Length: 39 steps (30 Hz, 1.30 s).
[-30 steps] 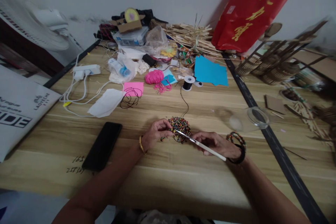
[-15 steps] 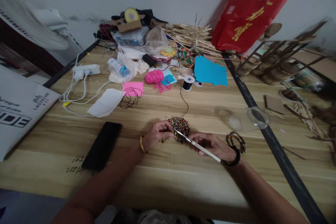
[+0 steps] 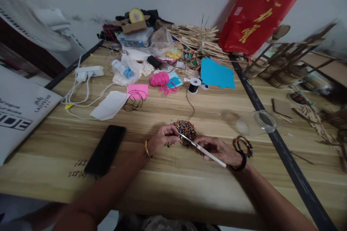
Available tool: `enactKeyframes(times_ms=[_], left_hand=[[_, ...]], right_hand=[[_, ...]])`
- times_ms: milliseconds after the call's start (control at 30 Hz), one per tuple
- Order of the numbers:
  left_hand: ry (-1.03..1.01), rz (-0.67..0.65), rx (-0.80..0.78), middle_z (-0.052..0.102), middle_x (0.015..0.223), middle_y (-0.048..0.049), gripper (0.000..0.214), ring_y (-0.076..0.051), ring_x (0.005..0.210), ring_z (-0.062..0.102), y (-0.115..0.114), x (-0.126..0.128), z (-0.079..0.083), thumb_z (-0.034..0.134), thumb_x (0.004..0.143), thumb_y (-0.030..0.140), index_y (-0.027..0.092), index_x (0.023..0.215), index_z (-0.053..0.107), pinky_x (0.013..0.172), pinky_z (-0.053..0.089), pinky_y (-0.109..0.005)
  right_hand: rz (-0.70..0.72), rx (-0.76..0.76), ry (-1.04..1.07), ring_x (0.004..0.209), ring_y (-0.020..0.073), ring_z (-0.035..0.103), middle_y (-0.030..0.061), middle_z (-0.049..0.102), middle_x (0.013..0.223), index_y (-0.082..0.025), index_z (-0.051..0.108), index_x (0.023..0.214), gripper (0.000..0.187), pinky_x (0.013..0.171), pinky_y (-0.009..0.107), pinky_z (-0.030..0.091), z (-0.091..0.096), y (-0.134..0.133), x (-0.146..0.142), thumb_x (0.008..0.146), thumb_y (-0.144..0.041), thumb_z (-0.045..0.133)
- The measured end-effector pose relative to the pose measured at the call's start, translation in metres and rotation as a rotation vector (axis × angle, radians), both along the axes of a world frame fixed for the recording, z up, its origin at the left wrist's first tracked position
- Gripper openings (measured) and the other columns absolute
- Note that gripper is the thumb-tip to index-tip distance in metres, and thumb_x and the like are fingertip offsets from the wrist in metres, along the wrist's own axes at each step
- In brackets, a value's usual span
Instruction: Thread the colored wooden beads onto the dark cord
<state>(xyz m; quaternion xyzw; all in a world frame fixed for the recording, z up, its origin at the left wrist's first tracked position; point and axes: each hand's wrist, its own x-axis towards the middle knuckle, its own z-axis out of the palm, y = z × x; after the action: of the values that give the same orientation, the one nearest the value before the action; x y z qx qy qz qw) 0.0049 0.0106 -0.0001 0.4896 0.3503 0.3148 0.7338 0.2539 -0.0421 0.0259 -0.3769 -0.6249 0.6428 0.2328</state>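
Note:
My right hand is closed around white-handled scissors, seen almost edge-on, their metal blades pointing up and left. At the blade tips, the thumb and fingers of my left hand are pinched together; what they hold is too small to make out. Under and behind the blades lies a heap of small multicoloured beads. A thin black cord runs from a spool down to the heap. Beside my right wrist rests a beaded bracelet.
A black phone lies left of my left forearm. To the right stands a clear round container. Farther back are pink yarn, blue sheets, white paper and a power strip. Woven baskets stand at the right.
Both hands stay nearly still over the beads. The handle end of the scissors has shifted very slightly left.

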Motion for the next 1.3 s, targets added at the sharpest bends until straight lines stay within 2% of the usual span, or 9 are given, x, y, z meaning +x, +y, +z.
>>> enactKeyframes(times_ms=[667, 1000, 1300], left_hand=[[0.044, -0.01, 0.022, 0.062, 0.066, -0.0001, 0.027, -0.007, 0.054, 0.052, 0.0004, 0.0003, 0.0011, 0.077, 0.062, 0.025, 0.012, 0.075, 0.058, 0.046, 0.037, -0.015], [0.034, -0.029, 0.015, 0.06, 0.065, 0.0008, 0.026, -0.006, 0.051, 0.05, -0.0003, 0.0006, 0.0022, 0.075, 0.064, 0.024, 0.013, 0.077, 0.056, 0.041, 0.037, -0.014], [0.011, -0.038, 0.016, 0.064, 0.068, -0.0006, 0.025, -0.006, 0.054, 0.053, 0.0001, 0.0006, -0.0013, 0.074, 0.066, 0.024, 0.013, 0.078, 0.056, 0.045, 0.039, -0.014]], right_hand=[[-0.013, 0.029, -0.01, 0.068, 0.0098, 0.043, -0.0023, 0.049, 0.076, -0.016, 0.058, 0.11, 0.045, 0.06, 0.021, 0.037, -0.0015, 0.0013, 0.0005, 0.074, -0.04, 0.072], [0.002, 0.033, -0.025, 0.065, 0.0092, 0.043, -0.002, 0.049, 0.075, -0.014, 0.058, 0.11, 0.049, 0.057, 0.02, 0.036, 0.0003, 0.0021, 0.0001, 0.074, -0.045, 0.07], [-0.005, 0.047, -0.016, 0.068, 0.01, 0.045, -0.0011, 0.05, 0.076, -0.015, 0.059, 0.111, 0.048, 0.059, 0.02, 0.037, -0.0039, 0.0014, 0.0006, 0.074, -0.043, 0.071]])
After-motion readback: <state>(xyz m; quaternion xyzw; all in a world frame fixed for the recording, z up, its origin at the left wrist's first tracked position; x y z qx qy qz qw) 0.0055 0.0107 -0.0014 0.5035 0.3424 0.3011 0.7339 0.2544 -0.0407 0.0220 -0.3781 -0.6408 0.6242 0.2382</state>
